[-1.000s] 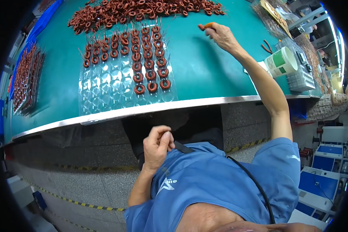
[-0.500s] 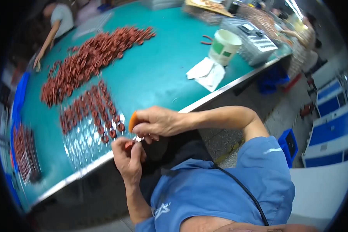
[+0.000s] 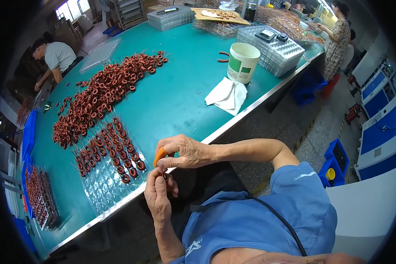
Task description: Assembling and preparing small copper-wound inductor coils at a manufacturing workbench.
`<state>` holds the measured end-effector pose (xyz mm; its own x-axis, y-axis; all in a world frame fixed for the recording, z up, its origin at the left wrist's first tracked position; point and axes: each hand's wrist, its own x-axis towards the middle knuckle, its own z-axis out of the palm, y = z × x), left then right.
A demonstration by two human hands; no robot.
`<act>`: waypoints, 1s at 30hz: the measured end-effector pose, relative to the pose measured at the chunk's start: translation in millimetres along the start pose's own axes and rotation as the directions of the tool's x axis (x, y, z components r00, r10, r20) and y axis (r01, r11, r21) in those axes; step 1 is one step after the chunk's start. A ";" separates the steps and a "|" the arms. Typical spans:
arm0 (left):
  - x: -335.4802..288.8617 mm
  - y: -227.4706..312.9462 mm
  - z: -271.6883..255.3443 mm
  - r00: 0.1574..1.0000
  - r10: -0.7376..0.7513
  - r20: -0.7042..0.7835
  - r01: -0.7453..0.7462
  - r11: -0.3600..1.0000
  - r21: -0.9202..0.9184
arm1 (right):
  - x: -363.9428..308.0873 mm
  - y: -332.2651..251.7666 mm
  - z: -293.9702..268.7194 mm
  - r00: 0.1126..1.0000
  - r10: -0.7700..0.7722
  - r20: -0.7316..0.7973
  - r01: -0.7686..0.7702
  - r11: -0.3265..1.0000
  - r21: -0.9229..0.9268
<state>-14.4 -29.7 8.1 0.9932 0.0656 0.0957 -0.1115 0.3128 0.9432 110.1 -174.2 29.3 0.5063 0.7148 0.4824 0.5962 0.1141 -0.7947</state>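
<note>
Hands now meet at the teal surface (image 3: 176,101) edge: right hand (image 3: 187,152), back from the far coils, pinches an orange piece (image 3: 159,155); left hand (image 3: 157,196) pinches something too small to tell.

My right hand (image 3: 187,153), which a second ago reached far across the counter (image 3: 176,101) toward the loose heap of copper coils (image 3: 101,94), is now drawn back to the near edge, pinching an orange tool (image 3: 159,156). My left hand (image 3: 159,193) has risen to meet it, fingertips holding what may be a small coil.
</note>
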 end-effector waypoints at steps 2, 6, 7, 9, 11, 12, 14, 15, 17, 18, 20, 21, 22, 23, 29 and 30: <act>0.7 0.3 3.7 0.999 -0.016 -0.037 0.016 1.000 0.014 | -6.4 1.0 1.5 0.999 -0.001 -0.039 0.002 1.000 0.028; 5.0 -7.0 1.1 0.987 -0.049 -0.151 0.039 0.997 -0.069 | -21.7 -13.9 16.7 0.787 -0.616 0.030 0.493 0.600 -0.630; 5.0 -8.9 0.2 0.989 -0.046 -0.143 0.031 0.994 -0.106 | -22.8 -15.3 21.9 0.775 -0.630 0.039 0.519 0.600 -0.609; -2.5 -10.3 2.1 0.978 0.000 -0.210 -0.038 0.983 -0.178 | -21.4 -11.9 25.4 0.889 -0.441 -0.125 0.342 0.819 -0.460; -7.4 -9.0 7.2 0.953 -0.064 -0.296 0.044 0.996 -0.075 | -18.9 -9.4 27.7 0.957 -0.144 -0.254 0.105 0.981 -0.162; -8.0 -8.9 4.4 0.958 -0.079 -0.276 0.048 0.992 -0.118 | -14.6 -9.3 26.7 0.946 -0.215 -0.243 0.144 0.950 -0.278; -0.8 -3.5 -1.5 0.979 -0.061 -0.194 0.047 0.996 -0.077 | -10.6 -18.0 28.7 0.901 -0.403 -0.161 0.269 0.810 -0.522; 1.4 -2.0 -2.4 0.986 -0.055 -0.160 0.042 0.996 -0.084 | -10.6 -20.1 26.8 0.880 -0.463 -0.110 0.314 0.739 -0.595; 4.4 -6.1 -7.3 0.989 -0.072 -0.127 0.056 0.990 -0.126 | -7.1 -19.5 21.4 0.887 -0.459 -0.049 0.315 0.681 -0.661; 2.3 -5.9 -10.1 0.989 -0.081 -0.123 0.072 0.995 -0.075 | -8.4 -19.5 23.9 0.906 -0.420 -0.050 0.290 0.703 -0.649; 1.6 -10.0 -8.1 0.991 -0.046 -0.129 0.034 0.995 -0.093 | -5.1 -14.9 22.6 0.910 -0.411 -0.051 0.297 0.735 -0.609; 0.1 -13.3 -6.2 0.991 -0.024 -0.132 0.009 0.993 -0.116 | -4.1 -12.0 22.0 0.906 -0.420 -0.061 0.307 0.748 -0.588; -2.8 -16.1 -3.1 0.991 0.018 -0.133 -0.039 0.988 -0.149 | -4.7 -13.2 20.8 0.953 -0.283 -0.109 0.194 0.845 -0.498; -4.8 -17.9 0.3 0.989 0.064 -0.134 -0.088 0.980 -0.181 | -1.8 -17.3 19.3 0.983 -0.059 -0.174 0.003 0.953 -0.304; -1.3 -17.4 5.4 0.975 0.087 -0.203 -0.129 0.971 -0.202 | -6.1 -3.0 21.2 0.939 0.320 -0.127 -0.278 0.921 0.272; -1.1 -16.4 4.3 0.969 0.096 -0.228 -0.135 0.978 -0.162 | -7.8 -5.0 24.2 0.927 0.350 -0.137 -0.309 0.918 0.249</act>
<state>-13.5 -39.0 -6.1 0.9443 0.3097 0.1112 -0.2486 0.4500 0.8577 88.0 -163.7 20.6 0.7632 0.6076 0.2199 0.2356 0.0552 -0.9703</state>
